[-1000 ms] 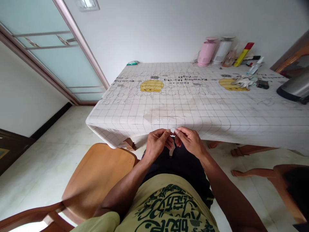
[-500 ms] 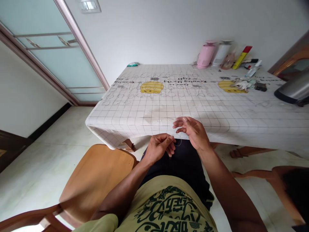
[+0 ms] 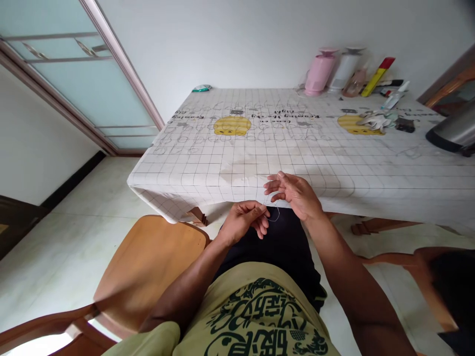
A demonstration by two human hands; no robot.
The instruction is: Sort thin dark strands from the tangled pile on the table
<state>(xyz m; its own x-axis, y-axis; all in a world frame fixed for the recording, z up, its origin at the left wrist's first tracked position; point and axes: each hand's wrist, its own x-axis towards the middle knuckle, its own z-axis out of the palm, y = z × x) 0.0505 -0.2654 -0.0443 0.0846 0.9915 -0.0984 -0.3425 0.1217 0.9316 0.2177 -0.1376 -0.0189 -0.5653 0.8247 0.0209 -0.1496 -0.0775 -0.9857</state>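
Observation:
My left hand (image 3: 248, 219) is closed in a pinch, thumb against forefinger, just off the front edge of the table. A thin, pale thread (image 3: 278, 216) curves in a small loop from its fingertips, over my dark trousers. My right hand (image 3: 296, 192) hovers a little higher and to the right, beside the loop. Its fingers are apart and slightly curled, and I see nothing gripped in them. Whether the thread touches the right fingers is too fine to make out.
A checked tablecloth (image 3: 193, 163) covers the table. At the back right stand a pink canister (image 3: 319, 74), a white canister (image 3: 345, 71) and a yellow-red box (image 3: 376, 79). A crumpled cloth (image 3: 376, 120) and a steel kettle (image 3: 454, 129) lie nearer. A wooden chair (image 3: 156, 267) is at left.
The view has tipped slightly, so the table's items sit a little higher. Both hands keep nearly the same pose, and the thread loop has shifted only slightly.

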